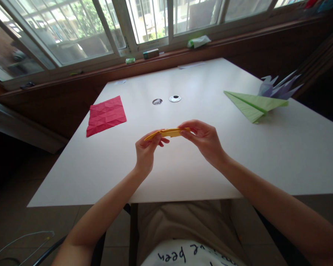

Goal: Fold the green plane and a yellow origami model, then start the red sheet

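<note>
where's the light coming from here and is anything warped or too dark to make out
Head view: daylight from the windows backlights the scene, the white table is bright, the floor and far corners go dark; wide lens bows the window frames; yellow paper and both hands stay sharp.

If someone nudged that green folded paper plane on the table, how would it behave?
The green paper plane is probably very light and would likely slide easily on the smooth white table. Its thin folded wings look floppy and may crumple if squeezed. It lies flat, so rolling seems unlikely.

Couldn't make out the little things on the windowsill (166, 55), and the purple paper model (277, 87) was half hidden behind the green one (252, 104).
</note>
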`<state>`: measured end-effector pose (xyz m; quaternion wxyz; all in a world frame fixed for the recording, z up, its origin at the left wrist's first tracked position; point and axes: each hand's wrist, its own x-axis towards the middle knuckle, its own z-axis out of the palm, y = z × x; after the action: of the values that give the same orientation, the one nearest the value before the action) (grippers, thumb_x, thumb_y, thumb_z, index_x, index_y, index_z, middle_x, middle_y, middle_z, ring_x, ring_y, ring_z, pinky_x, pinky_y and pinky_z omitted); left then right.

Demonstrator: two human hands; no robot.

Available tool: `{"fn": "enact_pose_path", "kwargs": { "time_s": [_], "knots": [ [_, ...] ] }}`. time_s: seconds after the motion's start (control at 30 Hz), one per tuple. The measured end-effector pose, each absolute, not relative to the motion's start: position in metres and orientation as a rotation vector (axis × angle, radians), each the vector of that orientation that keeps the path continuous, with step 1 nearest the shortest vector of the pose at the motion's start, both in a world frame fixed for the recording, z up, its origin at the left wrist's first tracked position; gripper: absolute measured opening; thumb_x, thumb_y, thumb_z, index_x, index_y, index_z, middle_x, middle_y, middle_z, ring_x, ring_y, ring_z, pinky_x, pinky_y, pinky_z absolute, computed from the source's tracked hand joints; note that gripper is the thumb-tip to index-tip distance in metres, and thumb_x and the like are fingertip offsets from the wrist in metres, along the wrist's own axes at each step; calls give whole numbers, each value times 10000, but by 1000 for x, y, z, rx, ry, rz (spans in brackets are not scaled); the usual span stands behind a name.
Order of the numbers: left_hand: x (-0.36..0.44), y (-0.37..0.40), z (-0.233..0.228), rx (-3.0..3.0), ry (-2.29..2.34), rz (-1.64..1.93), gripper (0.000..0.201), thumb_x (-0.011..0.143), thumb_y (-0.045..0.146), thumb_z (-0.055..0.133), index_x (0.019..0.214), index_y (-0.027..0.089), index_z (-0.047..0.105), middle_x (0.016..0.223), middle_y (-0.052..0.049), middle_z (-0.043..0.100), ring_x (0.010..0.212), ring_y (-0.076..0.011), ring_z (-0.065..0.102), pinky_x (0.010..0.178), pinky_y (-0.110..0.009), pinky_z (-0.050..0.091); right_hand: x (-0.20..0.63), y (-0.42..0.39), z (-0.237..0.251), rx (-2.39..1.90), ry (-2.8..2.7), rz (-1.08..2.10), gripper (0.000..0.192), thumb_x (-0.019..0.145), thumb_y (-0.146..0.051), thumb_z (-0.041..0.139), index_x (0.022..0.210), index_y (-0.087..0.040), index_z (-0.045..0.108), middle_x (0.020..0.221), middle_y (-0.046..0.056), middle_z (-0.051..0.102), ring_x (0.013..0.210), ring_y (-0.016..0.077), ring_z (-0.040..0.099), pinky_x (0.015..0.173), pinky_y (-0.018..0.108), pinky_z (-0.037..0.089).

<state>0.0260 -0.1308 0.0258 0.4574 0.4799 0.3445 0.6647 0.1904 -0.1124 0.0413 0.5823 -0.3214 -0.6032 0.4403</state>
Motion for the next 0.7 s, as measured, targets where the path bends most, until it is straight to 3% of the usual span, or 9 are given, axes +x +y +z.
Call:
{"fn": "enact_pose_path", "kwargs": {
  "time_s": [0.23,0.5,0.7],
  "knots": [
    [26,-130,25,1117,831,1608,185,733,361,686,815,196,694,722,-11,691,595,-117,647,565,-228,477,191,-110,40,-791,-1396,1117,106,726,-282,684,812,-219,687,828,-2,676,817,151,627,758,312,506],
    [27,-133,29,1178,909,1579,254,714,362,700,916,208,690,698,-3,677,530,-102,615,527,-227,471,192,-113,40,-838,-1519,883,76,762,-264,641,799,-221,692,807,8,672,788,159,606,716,313,485],
    [26,-134,29,1186,835,1587,141,725,318,698,820,216,714,701,3,675,514,-89,601,529,-228,466,193,-114,43,-786,-1571,858,80,778,-248,627,812,-233,698,814,12,660,791,157,601,708,308,474]
  ]
}}
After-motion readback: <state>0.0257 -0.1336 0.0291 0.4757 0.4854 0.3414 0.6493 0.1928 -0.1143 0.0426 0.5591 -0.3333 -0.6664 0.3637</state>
